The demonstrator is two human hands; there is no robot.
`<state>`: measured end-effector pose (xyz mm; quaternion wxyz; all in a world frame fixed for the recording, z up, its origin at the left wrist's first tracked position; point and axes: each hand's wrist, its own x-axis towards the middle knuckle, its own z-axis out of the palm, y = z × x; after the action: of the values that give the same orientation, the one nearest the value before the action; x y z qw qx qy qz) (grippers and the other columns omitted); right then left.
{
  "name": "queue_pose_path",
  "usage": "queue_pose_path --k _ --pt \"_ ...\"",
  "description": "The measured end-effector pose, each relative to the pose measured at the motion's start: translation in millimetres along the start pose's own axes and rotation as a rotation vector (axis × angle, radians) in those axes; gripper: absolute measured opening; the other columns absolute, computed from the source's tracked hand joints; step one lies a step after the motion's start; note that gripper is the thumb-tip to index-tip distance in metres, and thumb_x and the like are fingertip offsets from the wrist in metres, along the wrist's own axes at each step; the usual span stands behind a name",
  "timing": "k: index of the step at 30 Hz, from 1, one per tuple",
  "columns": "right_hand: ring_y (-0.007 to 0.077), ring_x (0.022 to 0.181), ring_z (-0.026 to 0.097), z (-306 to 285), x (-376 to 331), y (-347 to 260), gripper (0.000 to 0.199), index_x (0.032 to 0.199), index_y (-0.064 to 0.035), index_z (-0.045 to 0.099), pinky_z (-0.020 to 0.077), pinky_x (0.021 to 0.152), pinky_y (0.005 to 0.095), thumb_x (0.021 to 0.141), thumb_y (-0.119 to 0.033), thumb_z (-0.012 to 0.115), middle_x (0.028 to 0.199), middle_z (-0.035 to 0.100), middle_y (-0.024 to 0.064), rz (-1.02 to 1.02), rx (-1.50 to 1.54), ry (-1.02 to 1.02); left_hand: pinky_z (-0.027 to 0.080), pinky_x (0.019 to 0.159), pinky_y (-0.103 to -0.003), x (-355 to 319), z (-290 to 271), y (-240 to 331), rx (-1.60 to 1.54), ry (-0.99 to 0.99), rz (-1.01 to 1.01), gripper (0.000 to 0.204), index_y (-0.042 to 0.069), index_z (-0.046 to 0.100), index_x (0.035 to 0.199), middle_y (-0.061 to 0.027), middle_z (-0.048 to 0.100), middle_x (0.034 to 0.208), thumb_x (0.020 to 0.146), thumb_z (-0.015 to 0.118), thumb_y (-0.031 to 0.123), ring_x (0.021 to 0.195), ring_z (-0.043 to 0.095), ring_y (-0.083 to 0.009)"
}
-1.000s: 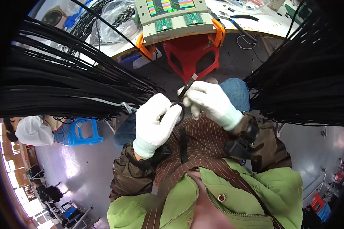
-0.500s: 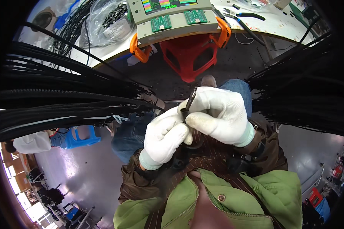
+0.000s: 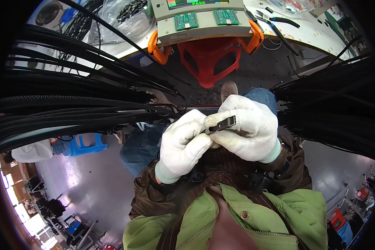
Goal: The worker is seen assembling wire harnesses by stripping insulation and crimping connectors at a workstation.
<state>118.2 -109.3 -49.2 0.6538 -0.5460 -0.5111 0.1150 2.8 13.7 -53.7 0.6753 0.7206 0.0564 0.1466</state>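
Both my hands wear white knit gloves and meet above my lap. A small black cable connector (image 3: 223,124) lies between them, its plug end pointing up and to the right. The thumb and fingers of my right hand (image 3: 252,129) are closed round the connector's body. At its lower left end, my left hand (image 3: 182,143) pinches with thumb and forefinger. Whatever runs from that end is hidden inside the left glove.
Thick bundles of black cables hang at left (image 3: 83,106) and right (image 3: 333,102). Ahead, a grey tester (image 3: 204,35) with green circuit boards is held by orange clamps (image 3: 254,38). Cutting pliers (image 3: 284,21), a bag of black parts (image 3: 127,26) and a red stool (image 3: 204,77) are nearby.
The connector has turned from nearly upright to slanting right, and more of its side shows. My right hand has shifted slightly right. The bench appears slightly higher and further right.
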Motion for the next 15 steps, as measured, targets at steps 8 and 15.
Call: queue_pose_path --k 8,15 --pt "0.0124 0.059 0.054 -4 2 -8 0.021 0.091 0.0051 0.064 0.0387 0.050 0.0235 0.070 0.002 0.066 0.069 0.057 0.0064 0.146 0.065 0.127 0.041 0.054 -0.028 0 -1 1 0.183 0.042 0.034 0.007 -0.002 0.056 0.067 -0.0097 0.055 0.073 0.072 0.060 0.002 0.061 0.053 -0.0180" --pt "0.0094 0.054 0.051 -11 5 -15 0.016 0.089 0.0061 0.062 0.0377 0.047 0.0230 0.076 -0.002 0.061 0.067 0.057 0.0059 0.523 0.165 0.256 0.042 0.056 -0.027 2 -4 2 0.134 0.009 0.023 0.012 -0.002 0.062 0.084 -0.0086 0.054 0.072 0.072 0.059 0.001 0.063 0.053 -0.0180"
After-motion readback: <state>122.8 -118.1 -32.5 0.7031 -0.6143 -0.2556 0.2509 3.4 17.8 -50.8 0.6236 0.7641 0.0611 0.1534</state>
